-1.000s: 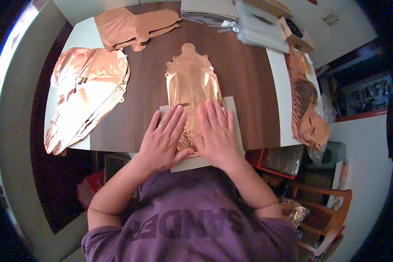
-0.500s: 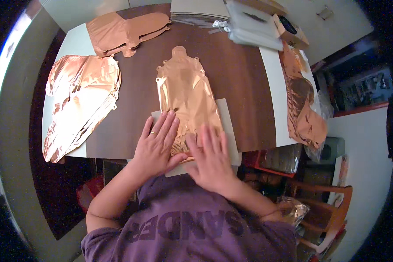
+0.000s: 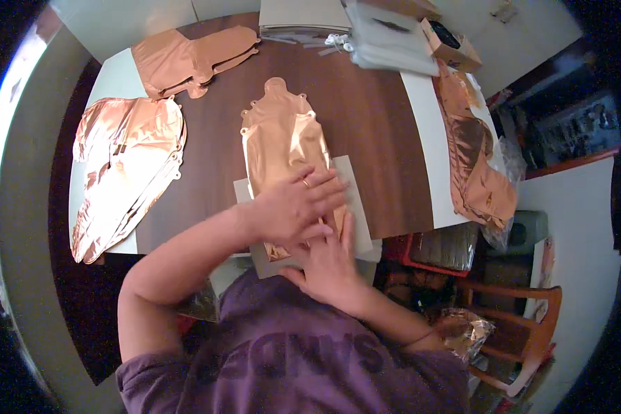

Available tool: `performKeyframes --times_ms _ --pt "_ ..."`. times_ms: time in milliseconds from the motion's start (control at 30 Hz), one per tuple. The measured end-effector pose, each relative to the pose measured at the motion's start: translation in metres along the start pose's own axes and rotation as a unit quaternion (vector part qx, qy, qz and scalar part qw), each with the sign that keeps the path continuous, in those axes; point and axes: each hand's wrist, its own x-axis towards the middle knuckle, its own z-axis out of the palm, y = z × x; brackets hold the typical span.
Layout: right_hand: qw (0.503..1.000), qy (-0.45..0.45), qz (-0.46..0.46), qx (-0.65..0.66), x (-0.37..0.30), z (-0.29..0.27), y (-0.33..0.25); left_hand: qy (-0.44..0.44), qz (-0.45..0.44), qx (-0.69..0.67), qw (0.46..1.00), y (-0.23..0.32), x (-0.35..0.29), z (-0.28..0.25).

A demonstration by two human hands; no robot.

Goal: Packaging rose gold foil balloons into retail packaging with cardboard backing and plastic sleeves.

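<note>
A flat rose-gold foil balloon [image 3: 274, 141], with small tabs along its edges, lies lengthwise in front of me. Its near end rests on a pale grey card sheet [image 3: 357, 207] at the table's front edge. My left hand [image 3: 290, 205], wearing a ring, lies across the near part of the foil with its fingers stretched out to the right. Beneath and nearer to me, my right hand [image 3: 328, 265] lies with fingers extended on the foil's near end. The left hand overlaps the right fingertips and hides some of the foil there.
More flat foil balloons lie on the brown table [image 3: 372, 138]: a shiny pile [image 3: 127, 162] at left, a folded pile [image 3: 193, 58] at far left, another pile [image 3: 472, 148] at right. Card sheets [image 3: 303, 15] and clear plastic bags [image 3: 390, 41] sit at the back. A wooden chair [image 3: 548, 331] stands right.
My left hand has swept rightward over the foil and now crosses over my right hand. The right hand has shifted slightly down and left. The view has tilted a little.
</note>
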Motion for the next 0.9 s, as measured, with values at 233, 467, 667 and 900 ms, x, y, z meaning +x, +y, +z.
performKeyframes --times_ms 233,467,667,900 --pt "0.997 0.072 -0.003 0.024 0.002 -0.001 -0.001 -0.018 0.024 0.064 0.998 -0.058 0.012 -0.008" --pt "0.996 0.086 -0.018 0.028 0.002 0.001 -0.002 0.084 -0.157 0.242 0.954 -0.094 0.003 -0.035" --pt "0.992 0.105 -0.006 0.07 -0.005 -0.002 0.001 0.096 -0.279 0.043 0.954 0.022 -0.047 -0.025" --pt "0.901 0.363 0.137 0.197 -0.066 -0.004 0.052 0.033 -0.28 0.108 0.953 0.046 -0.065 0.003"
